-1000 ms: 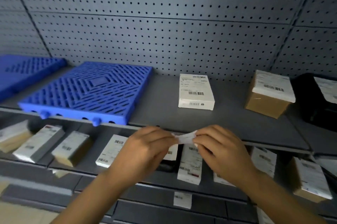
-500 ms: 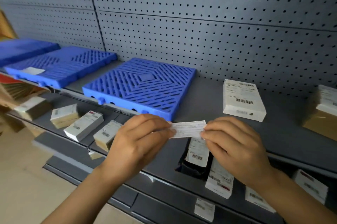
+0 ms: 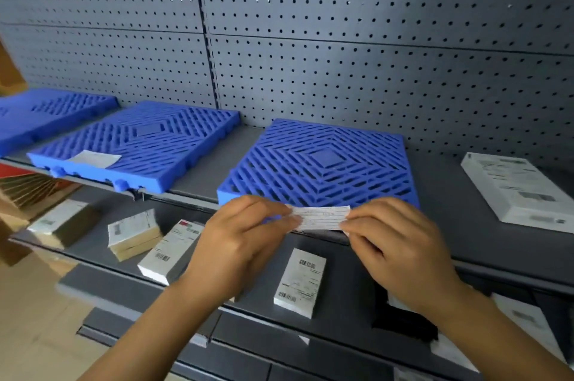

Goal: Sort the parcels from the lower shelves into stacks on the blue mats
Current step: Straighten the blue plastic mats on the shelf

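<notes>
Showing grey pegboard wall (image 3: pixel 372 39) filling everything above and beyond both hands. Showing upper shelf (image 3: pixel 450 225) running L to R just beyond hands, carrying three blue mats: nearest mat (image 3: pixel 320 163) lying directly behind hands, front edge just past the knuckles; second mat (image 3: pixel 146 144) lying up and to L of L hand, bearing small white slip (image 3: pixel 93 159) near its front edge; third mat (image 3: pixel 46 113) lying farther L, partly cut off. Showing white parcel (image 3: pixel 515 191) lying flat on same shelf, well to R of R hand, off the mats. Showing lower shelf (image 3: pixel 344 287) running beneath hands w/ parcels lying on it: white labelled box (image 3: pixel 299 284) below and btwn the wrists, white box (image 3: pixel 170 251) just L of L wrist, tan box (image 3: pixel 133 233) and far tan box (image 3: pixel 62 219) farther L, black parcel (image 3: pixel 403 324) partly hiding under R wrist. Holding paper label (image 3: pixel 320 217) stretched flat btwn both hands, in front of nearest mat's front edge: L hand (image 3: pixel 245 244) pinching its L end, fingers curled; R hand (image 3: pixel 400 247) pinching its R end likewise. Printing on label too blurred for reading.
</notes>
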### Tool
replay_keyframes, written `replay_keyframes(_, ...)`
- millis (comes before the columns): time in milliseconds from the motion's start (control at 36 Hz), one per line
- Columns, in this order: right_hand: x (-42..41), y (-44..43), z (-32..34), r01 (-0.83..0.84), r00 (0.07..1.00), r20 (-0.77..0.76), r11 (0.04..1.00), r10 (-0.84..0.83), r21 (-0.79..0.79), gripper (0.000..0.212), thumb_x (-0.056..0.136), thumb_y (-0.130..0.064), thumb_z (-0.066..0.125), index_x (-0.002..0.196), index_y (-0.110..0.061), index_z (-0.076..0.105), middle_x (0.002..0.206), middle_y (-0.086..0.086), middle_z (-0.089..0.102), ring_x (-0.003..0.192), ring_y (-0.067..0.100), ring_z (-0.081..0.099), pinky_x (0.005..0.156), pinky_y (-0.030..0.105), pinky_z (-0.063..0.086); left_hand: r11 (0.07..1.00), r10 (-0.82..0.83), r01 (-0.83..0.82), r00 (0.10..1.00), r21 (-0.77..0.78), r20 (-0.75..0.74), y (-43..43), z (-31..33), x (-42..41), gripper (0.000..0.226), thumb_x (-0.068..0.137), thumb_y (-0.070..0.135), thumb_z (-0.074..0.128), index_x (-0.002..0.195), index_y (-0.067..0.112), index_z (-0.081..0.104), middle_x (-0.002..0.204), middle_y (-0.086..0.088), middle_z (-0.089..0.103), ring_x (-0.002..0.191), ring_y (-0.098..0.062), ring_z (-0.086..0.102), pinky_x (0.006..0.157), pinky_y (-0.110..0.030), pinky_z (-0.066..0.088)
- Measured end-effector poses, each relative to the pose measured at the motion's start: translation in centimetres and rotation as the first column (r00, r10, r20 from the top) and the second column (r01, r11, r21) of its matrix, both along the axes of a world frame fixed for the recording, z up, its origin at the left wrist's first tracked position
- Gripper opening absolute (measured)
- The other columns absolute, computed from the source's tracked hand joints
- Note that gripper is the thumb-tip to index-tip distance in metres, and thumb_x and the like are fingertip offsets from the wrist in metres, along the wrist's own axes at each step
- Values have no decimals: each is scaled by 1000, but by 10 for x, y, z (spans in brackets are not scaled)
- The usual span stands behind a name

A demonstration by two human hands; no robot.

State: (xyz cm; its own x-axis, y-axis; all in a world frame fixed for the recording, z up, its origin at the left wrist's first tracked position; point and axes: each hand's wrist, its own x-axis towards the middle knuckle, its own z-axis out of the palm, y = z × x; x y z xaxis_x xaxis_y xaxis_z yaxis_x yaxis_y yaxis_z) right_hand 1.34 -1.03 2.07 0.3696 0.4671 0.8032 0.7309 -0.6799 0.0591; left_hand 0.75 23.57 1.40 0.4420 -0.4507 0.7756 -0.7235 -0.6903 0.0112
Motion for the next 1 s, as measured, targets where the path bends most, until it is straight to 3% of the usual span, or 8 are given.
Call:
replay_keyframes(361,2,14,-12,215,968,-136,976,-209,31,9,82,-11,66,86,-12,74,89,-2,69,83,15,62,70,32,52,979,-198,202,974,29,-108,11,-9,56,19,89,15,63,104,15,75,109,1,69,97,-17,63,83,-31,51)
replay_keyframes(528,3,15,-19,265,945,-208,964,-252,32,15,87,-18,60,89,-13,73,92,-3,68,85,13,60,74,30,51,982,-189,190,974,1,-126,4,-13,65,21,89,24,59,100,15,76,111,0,68,109,-18,58,93,-35,48)
replay_keyframes(639,5,17,-19,297,931,-236,954,-277,51,15,86,-21,61,90,-14,73,93,-5,68,86,13,60,76,30,50,983,-184,180,964,-42,-191,4,-15,67,29,91,37,59,102,16,75,110,2,69,104,-16,62,89,-37,51)
replay_keyframes(1000,11,19,-19,325,914,-287,941,-286,95,15,88,-25,65,91,-15,75,93,-6,69,88,13,61,77,29,49,983,-180,157,937,-96,-301,5,-10,68,32,91,39,52,101,19,76,105,5,70,99,-8,61,85,-28,53)
